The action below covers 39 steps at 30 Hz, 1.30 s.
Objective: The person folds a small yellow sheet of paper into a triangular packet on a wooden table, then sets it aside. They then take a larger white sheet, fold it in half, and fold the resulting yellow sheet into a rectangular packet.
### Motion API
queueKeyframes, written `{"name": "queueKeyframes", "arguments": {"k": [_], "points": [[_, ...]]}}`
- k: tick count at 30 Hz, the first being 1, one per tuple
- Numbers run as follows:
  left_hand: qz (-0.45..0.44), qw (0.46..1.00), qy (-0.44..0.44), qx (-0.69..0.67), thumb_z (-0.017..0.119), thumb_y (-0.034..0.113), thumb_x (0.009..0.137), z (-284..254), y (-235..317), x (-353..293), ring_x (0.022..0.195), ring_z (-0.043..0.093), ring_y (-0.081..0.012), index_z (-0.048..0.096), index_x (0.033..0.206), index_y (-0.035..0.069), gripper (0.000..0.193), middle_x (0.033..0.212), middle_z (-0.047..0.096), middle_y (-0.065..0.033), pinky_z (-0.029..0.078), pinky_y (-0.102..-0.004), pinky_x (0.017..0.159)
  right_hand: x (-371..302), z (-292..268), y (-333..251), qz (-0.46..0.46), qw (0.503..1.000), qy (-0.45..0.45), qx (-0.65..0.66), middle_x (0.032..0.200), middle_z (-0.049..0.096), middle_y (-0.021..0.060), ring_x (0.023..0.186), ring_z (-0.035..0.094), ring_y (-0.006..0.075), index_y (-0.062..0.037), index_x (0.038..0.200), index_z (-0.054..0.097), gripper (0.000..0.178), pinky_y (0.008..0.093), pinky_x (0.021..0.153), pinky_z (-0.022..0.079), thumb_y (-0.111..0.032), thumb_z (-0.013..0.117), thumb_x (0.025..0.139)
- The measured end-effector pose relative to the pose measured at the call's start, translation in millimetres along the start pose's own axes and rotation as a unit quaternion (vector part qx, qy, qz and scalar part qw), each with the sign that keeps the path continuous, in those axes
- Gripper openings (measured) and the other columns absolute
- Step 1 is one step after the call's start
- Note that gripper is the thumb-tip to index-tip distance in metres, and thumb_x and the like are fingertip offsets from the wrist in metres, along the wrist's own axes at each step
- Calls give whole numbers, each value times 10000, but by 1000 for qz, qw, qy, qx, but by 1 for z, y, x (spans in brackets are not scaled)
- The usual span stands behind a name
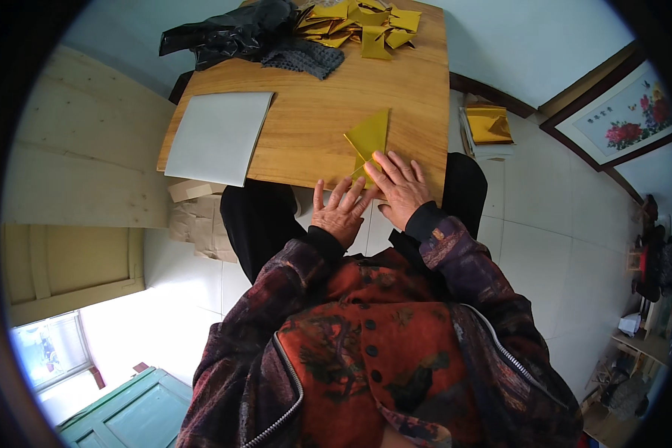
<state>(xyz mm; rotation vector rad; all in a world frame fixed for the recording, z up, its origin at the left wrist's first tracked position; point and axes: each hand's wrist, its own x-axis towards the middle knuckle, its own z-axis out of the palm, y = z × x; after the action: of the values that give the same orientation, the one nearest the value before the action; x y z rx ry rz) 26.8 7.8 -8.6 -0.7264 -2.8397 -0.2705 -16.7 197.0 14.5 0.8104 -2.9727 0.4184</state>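
Observation:
A sheet of gold foil paper [370, 134], partly folded to a point at its far end, lies near the front edge of the wooden table [306, 112]. My right hand [402, 187] rests on its near right part with fingers stretched flat, covering some of it. Beside it, my left hand [340, 214] is at the table edge, fingers spread and their tips close to the paper's near corner. Neither hand grips anything that I can see. The near part of the paper is hidden under the fingers.
A pile of folded gold foil pieces [375, 37] lies at the table's far side, next to a black plastic bag [235, 33] and a dark textured cloth [306, 58]. A grey-white board [220, 134] lies left. More gold paper [489, 123] sits on a stack right of the table.

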Motion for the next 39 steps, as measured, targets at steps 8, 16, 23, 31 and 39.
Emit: {"name": "queueKeyframes", "arguments": {"k": [8, 16, 23, 31, 39], "points": [[22, 997, 63, 29, 555, 119, 842, 10, -9, -1, 1319, 446, -154, 522, 1365, 180, 528, 1425, 479, 37, 172, -619, 1123, -3, 0, 0, -7, 1000, 2, 9, 1562, 271, 15, 1437, 249, 260, -217, 1480, 359, 862, 538, 1149, 208, -152, 761, 720], [-21, 996, 64, -60, 599, 118, 785, -1, -10, -3, 1356, 418, -181, 524, 1353, 143, 574, 1429, 483, 12, 151, -623, 1130, -3, 0, -1, -11, 1000, 1, -4, 1561, 268, 34, 1435, 249, 275, -193, 1490, 345, 888, 550, 1135, 229, -160, 761, 705], [24, 995, 90, 29, 602, 102, 804, 5, -26, 4, 1332, 445, -183, 583, 1292, 152, 491, 1354, 544, 14, 181, -610, 1125, -3, 5, -1, 8, 1000, -12, -10, 1574, 256, 7, 1453, 221, 238, -221, 1493, 353, 860, 529, 1158, 170, -179, 750, 731], [71, 991, 109, 15, 639, 121, 802, 0, -37, 16, 1235, 518, -200, 632, 1181, 167, 382, 1237, 592, 26, 244, -580, 1102, -3, 0, -6, 13, 1000, -14, 5, 1569, 253, 61, 1444, 243, 273, -161, 1478, 363, 850, 540, 1152, 190, -190, 760, 727], [101, 983, 155, -4, 656, 104, 772, -3, -36, 19, 1132, 575, -191, 688, 1026, 169, 264, 1073, 635, 39, 288, -548, 1069, -45, -12, -14, 178, 911, 49, 368, 1058, 659, 195, 922, 677, 278, 19, 1179, 502, 391, 354, 705, 546, -188, 664, 889]]}}
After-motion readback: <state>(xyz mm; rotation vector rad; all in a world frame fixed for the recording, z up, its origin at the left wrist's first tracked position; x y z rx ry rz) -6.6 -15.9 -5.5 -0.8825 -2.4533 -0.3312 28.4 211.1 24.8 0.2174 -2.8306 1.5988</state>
